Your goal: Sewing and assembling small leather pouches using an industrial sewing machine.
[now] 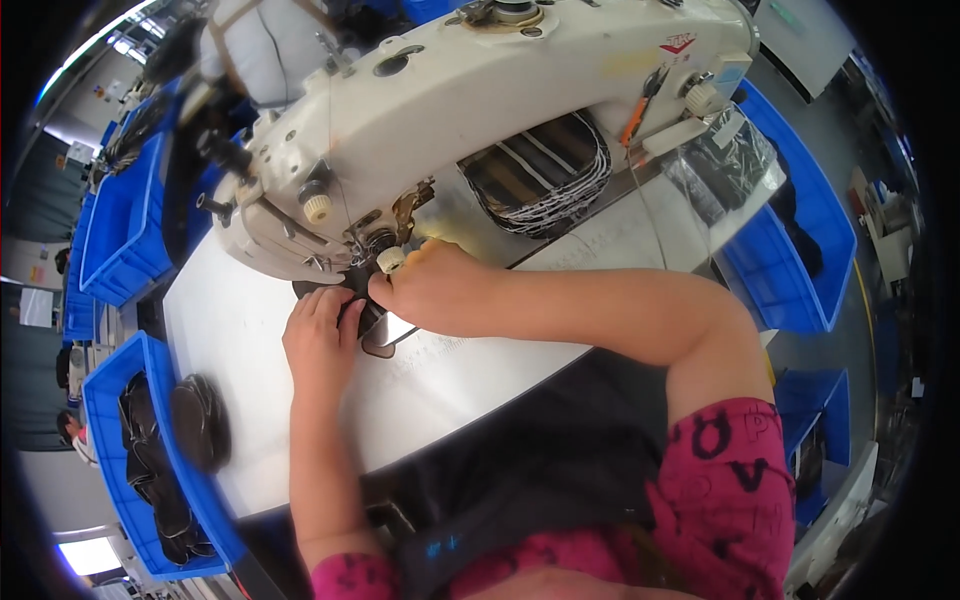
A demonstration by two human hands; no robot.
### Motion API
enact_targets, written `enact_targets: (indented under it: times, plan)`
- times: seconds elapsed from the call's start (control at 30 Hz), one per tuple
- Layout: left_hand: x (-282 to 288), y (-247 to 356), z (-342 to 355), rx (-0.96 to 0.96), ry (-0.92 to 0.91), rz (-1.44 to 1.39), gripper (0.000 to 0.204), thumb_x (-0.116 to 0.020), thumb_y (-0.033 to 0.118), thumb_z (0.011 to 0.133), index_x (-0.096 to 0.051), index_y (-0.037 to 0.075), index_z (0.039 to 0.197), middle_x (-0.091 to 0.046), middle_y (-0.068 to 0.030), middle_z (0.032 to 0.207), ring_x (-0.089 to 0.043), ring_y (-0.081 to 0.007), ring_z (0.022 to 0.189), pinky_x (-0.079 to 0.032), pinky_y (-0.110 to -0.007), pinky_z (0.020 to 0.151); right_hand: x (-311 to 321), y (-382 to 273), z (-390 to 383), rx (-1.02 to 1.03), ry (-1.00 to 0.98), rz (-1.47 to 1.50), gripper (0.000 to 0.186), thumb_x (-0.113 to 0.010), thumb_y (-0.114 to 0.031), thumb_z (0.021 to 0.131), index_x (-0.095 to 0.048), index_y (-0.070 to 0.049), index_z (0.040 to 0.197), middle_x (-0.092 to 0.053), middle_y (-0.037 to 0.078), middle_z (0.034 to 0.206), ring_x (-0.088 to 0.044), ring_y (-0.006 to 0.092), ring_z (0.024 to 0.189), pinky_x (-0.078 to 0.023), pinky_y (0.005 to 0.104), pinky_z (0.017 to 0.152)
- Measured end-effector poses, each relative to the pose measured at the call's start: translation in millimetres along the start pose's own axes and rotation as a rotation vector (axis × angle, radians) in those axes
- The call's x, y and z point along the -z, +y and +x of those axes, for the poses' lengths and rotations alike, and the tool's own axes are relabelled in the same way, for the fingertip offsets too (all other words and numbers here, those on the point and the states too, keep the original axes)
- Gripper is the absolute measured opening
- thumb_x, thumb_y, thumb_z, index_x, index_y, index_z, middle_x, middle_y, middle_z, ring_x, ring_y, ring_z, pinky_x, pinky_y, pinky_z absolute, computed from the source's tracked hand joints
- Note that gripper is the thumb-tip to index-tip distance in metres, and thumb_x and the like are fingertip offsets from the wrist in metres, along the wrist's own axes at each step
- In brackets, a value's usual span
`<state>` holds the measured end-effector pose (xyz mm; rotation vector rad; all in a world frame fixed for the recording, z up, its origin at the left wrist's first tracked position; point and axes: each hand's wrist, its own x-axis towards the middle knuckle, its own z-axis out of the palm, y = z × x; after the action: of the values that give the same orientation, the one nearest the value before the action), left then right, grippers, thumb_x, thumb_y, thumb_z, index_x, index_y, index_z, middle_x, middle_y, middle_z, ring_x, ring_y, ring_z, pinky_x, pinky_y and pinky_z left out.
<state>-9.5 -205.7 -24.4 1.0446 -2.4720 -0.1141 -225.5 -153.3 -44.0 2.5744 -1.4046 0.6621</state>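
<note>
While one sewing machine [420, 110] looms, left hand [322, 345] and right hand [435, 290] press one dark piece [375, 335].

A small dark leather piece [372, 325] lies flat on the desk [470, 370], right under the needle of the cream sewing machine [470, 100]. Both hands cover most of it, leaving a rounded brownish edge showing.

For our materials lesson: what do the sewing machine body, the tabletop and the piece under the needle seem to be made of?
Sewing machine body: probably painted metal, glossy cream with scuffs. Tabletop: smooth pale laminate or metal, showing soft sheen. Dark piece under both hands: likely leather or synthetic, flat, dark and slightly shiny.
</note>
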Motion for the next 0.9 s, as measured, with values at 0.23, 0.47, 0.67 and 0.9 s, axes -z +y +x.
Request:
enact_targets:
  times: [0.23, 0.47, 0.67, 0.9]
  plan:
    - [-6.0, -0.6, -0.6, 0.028, 0.011, -0.010, 0.012, -0.073, 0.016, 0.094, -0.068, 0.005, 0.095, -0.070, -0.0088, 0.092, -0.065, -0.0322, 0.088, -0.052, -0.042, 0.077, -16.2, -6.4, 11.2, 0.080, 0.091, -0.182, 0.024, -0.076, -0.013, 0.073, -0.057, -0.007, 0.085, -0.059, 0.001, 0.062, -0.061, 0.0178, 0.055, -0.045, 0.0329, 0.051]
    - [-10.8, -7.7, -3.1, 0.130, 0.025, -0.063, 0.015, -0.074, 0.017, 0.094, -0.068, 0.005, 0.100, -0.070, -0.0116, 0.094, -0.066, -0.0345, 0.092, -0.053, -0.043, 0.079, -20.2, 0.2, 13.8, 0.093, 0.152, -0.218, 0.017, -0.074, -0.013, 0.074, -0.061, -0.007, 0.084, -0.061, 0.000, 0.061, -0.065, 0.0194, 0.057, -0.047, 0.0339, 0.052]
    - [-7.0, 0.6, -3.1, 0.083, 0.016, -0.051, 0.033, -0.079, 0.007, 0.085, -0.066, 0.006, 0.115, -0.069, -0.0124, 0.103, -0.067, -0.0359, 0.096, -0.055, -0.041, 0.087, -16.5, 8.4, 10.2, 0.084, 0.067, -0.118, 0.027, -0.076, -0.012, 0.071, -0.065, -0.004, 0.094, -0.059, 0.002, 0.062, -0.066, 0.0224, 0.059, -0.050, 0.0345, 0.054]
    - [-8.9, -2.8, -4.6, 0.007, 0.012, -0.038, 0.054, -0.062, -0.005, 0.075, -0.066, 0.010, 0.127, -0.069, -0.0132, 0.121, -0.064, -0.0392, 0.113, -0.053, -0.047, 0.098, -13.4, 10.3, 15.6, 0.040, -0.036, -0.027, 0.021, -0.072, -0.011, 0.075, -0.067, -0.002, 0.093, -0.065, 0.009, 0.064, -0.071, 0.0251, 0.064, -0.054, 0.0378, 0.053]
